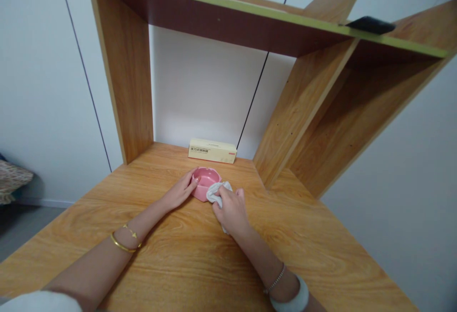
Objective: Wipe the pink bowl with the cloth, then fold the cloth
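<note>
A small pink bowl (207, 179) sits on the wooden desk (171, 255), near its back. My left hand (180, 191) rests against the bowl's left side, fingers stretched along its rim, holding it steady. My right hand (231, 209) is closed around a crumpled white cloth (217, 192), which presses on the bowl's right rim. Part of the cloth is hidden under my palm.
A long cream box (212, 151) lies against the wall behind the bowl. Wooden uprights (124, 74) flank the desk's recess, and a shelf (228, 12) runs overhead with a black object (371, 24) on its right end.
</note>
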